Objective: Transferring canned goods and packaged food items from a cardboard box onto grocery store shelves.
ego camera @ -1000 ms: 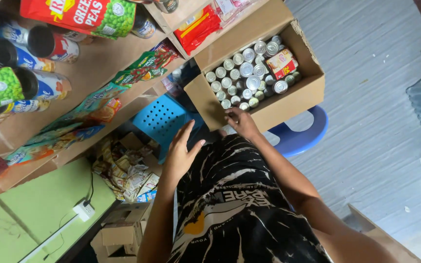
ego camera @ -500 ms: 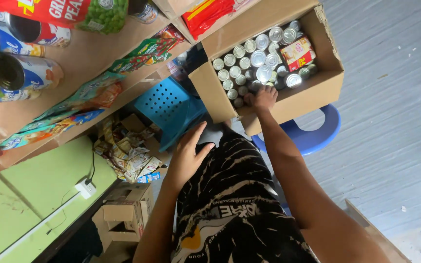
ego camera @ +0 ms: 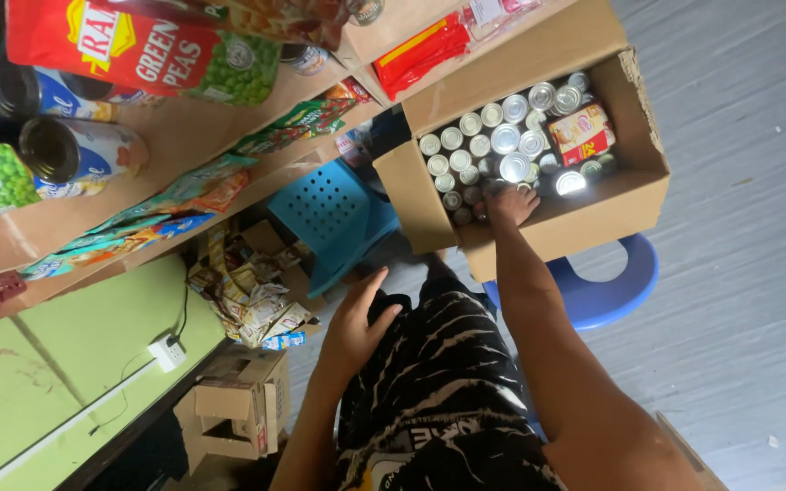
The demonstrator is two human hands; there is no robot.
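Note:
An open cardboard box (ego camera: 593, 223) rests on a blue plastic stool (ego camera: 625, 282) and holds several silver-topped tin cans (ego camera: 505, 138) and a red and cream carton (ego camera: 579, 134). My right hand (ego camera: 508, 205) is inside the box at its near side, fingers spread over the can tops. Nothing is seen lifted in it. My left hand (ego camera: 355, 329) lies flat on my thigh, on black patterned shorts (ego camera: 438, 382), with fingers apart and empty.
Wooden shelves (ego camera: 184, 136) on the left carry cans lying on their sides (ego camera: 75, 150), a red bag of green peas (ego camera: 138, 50) and flat packets. Below are a turquoise perforated stool (ego camera: 329, 214), a heap of sachets (ego camera: 247, 295), a small cardboard box (ego camera: 238, 409) and a wall socket (ego camera: 170, 350).
My right hand has gone from the box's front edge into the box and onto the cans. The view has shifted, so box and shelves sit closer. My left hand stays on my thigh.

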